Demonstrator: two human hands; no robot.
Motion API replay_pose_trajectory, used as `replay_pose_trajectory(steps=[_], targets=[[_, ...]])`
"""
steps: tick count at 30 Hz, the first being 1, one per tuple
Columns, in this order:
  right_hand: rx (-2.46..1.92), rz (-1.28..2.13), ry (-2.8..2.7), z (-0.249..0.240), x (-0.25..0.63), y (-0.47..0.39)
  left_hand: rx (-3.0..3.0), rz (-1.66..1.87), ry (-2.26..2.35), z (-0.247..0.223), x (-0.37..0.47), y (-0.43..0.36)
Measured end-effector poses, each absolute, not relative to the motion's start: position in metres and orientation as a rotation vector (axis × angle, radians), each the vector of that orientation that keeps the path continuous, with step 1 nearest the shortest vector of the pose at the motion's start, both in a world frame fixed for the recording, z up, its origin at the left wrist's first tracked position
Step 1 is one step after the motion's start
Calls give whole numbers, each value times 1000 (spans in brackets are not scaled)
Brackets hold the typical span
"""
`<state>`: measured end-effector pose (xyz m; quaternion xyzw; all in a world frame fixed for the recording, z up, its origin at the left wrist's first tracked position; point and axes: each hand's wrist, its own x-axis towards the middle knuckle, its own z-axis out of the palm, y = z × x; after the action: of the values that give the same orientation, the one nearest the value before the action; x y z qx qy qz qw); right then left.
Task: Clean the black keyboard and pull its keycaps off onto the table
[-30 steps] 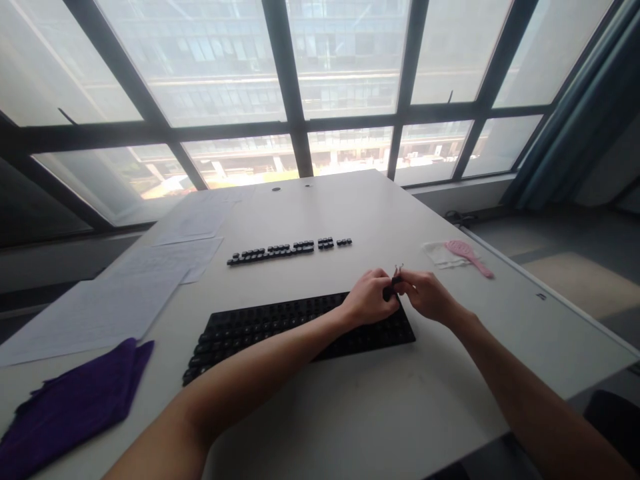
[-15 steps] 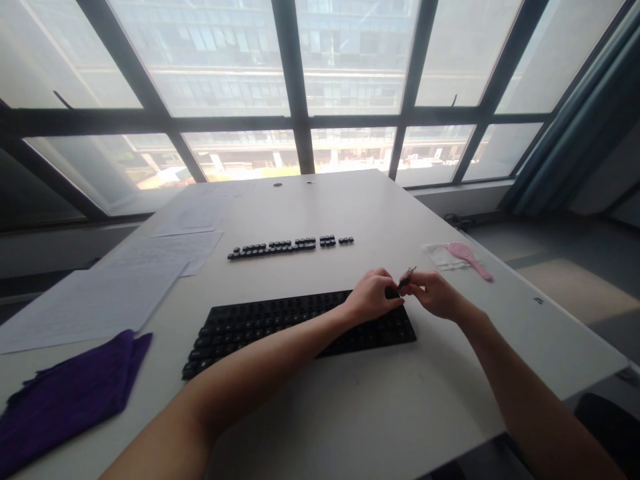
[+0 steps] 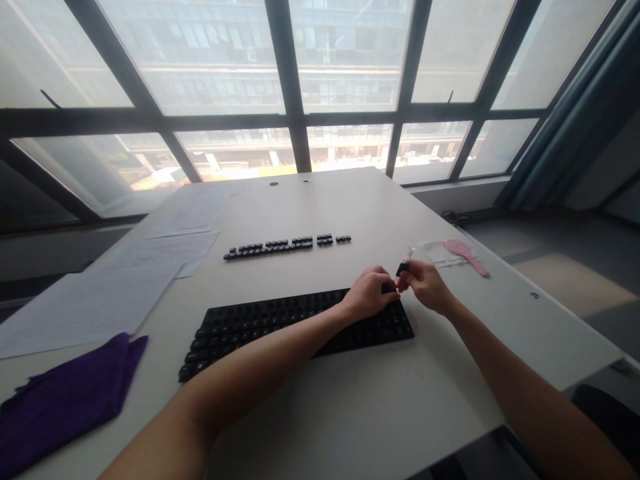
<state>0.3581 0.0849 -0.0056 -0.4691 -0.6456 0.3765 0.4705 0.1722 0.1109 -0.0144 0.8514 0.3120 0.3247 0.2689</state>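
Note:
A black keyboard [image 3: 280, 320] lies on the white table, its far rows showing bare sockets where keycaps are off. My left hand [image 3: 369, 292] rests over its far right part, fingers bent and thumb near them, gripping the keyboard there. Just right of it, my right hand [image 3: 423, 283] pinches a small keycap puller [image 3: 403, 267] with a black body and thin wire ends pointing up. Both hands almost touch above the corner. Whether a keycap sits between the fingertips is too small to tell. Beyond the keyboard, loose black keycaps [image 3: 267, 249] stand in neat rows.
A pink hairbrush [image 3: 465, 253] lies on a clear plastic bag [image 3: 434, 254] at the right. Sheets of paper [image 3: 100, 300] cover the left side, with a folded purple cloth [image 3: 75, 387] nearer me. Large windows rise behind the white table [image 3: 340, 200].
My right hand has tipped the keycap puller more upright and shifted slightly left, closer to the left hand. The left hand stays on the keyboard. The view has moved slightly.

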Motion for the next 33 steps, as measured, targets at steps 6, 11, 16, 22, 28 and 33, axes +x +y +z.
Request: replay_pose_trajectory(steps=[6,11,16,22,28,33], targets=[[-1143,907,-1792,-3,374,83,2263,845,804,-9,171,111],[-1147,775,-1983,6,379,77,2130,859,829,5,169,107],[-1155,576,-2153,16,372,71,2096,863,866,6,170,106],[-1154,684,-1926,5,367,74,2061,900,949,3,171,107],[-1148,864,-1724,-2,364,82,2162,871,900,5,169,105],[-1118,872,-1440,6,373,85,2235,842,804,7,169,102]])
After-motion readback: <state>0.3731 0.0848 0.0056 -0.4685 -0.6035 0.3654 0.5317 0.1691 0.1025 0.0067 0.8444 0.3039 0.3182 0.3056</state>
